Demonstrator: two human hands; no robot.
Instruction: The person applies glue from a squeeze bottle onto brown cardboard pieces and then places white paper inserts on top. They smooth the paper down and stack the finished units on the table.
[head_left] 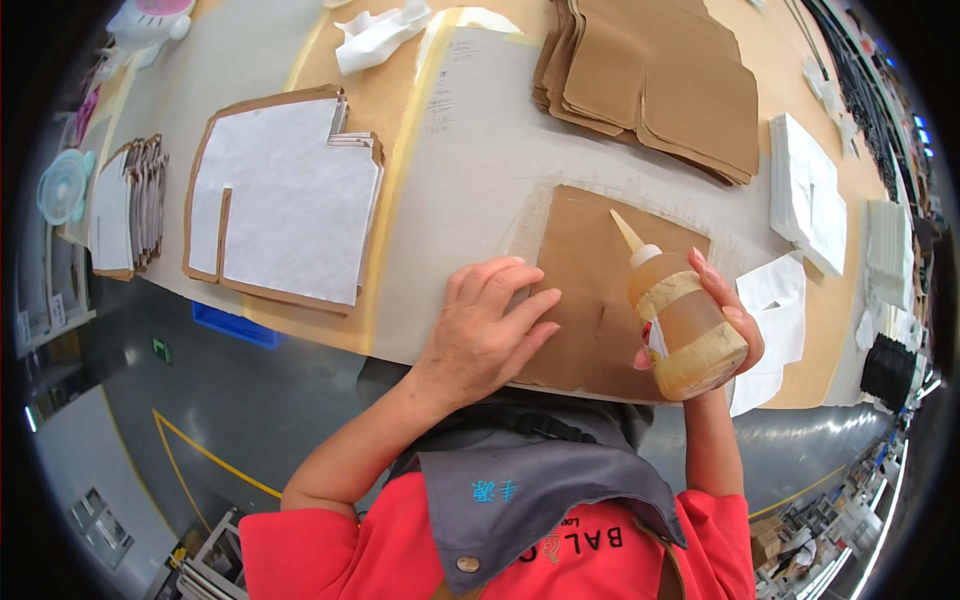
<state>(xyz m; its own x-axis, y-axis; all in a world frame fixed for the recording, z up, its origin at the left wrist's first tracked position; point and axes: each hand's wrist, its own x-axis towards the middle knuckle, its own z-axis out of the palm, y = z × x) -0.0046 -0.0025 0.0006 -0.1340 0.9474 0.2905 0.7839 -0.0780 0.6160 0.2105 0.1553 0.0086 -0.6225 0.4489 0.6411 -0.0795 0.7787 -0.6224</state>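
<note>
Brown paper sheet [590, 290] lies flat on the grey bench [470, 190] at its near edge, just in front of the person. Left hand [485, 335] rests open on it, fingers spread and palm pressing the sheet's left side. Right hand [725, 320] is closed around an amber glue bottle [680, 320], whose pointed nozzle tilts over the sheet's upper right part.

The brown sheet [590, 300] pressed flat looks like matt kraft paper or thin card, slightly rough. The glue bottle [685, 325] is made of clear, glossy plastic, wrapped with tan tape bands and topped by a cream nozzle. The table [470, 190] is covered in smooth, dull grey-white sheeting. White fleecy liners [285, 200] are backed by brown card.
</note>
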